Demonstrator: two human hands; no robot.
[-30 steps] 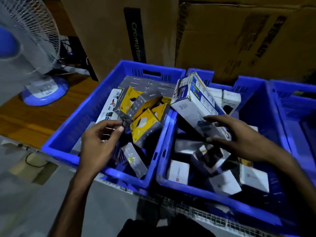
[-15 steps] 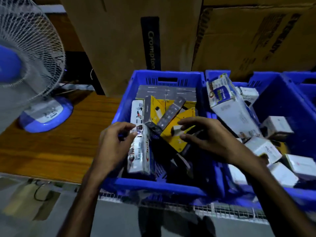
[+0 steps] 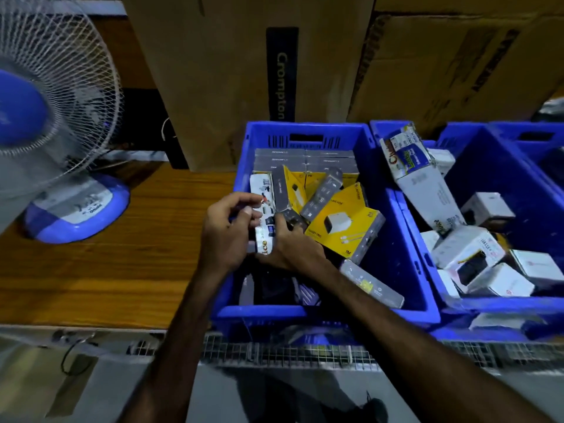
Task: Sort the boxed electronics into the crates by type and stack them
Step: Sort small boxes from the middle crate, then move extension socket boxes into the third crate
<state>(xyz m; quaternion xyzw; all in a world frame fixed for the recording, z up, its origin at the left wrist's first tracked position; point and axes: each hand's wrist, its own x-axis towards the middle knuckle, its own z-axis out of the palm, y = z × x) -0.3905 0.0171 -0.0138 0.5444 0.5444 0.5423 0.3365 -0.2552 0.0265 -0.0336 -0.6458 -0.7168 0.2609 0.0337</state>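
Both hands are gripping the same long white box (image 3: 265, 221) mid-frame, left hand (image 3: 227, 230) curling round its left edge, right hand (image 3: 291, 242) pinching its right; it's sitting inside the blue crate (image 3: 305, 132); yellow boxes (image 3: 345, 221) are piling up just beyond.

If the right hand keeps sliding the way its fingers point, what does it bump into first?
Probably the white box that the right hand already touches, with the left hand just behind it. Depth is hard to judge.
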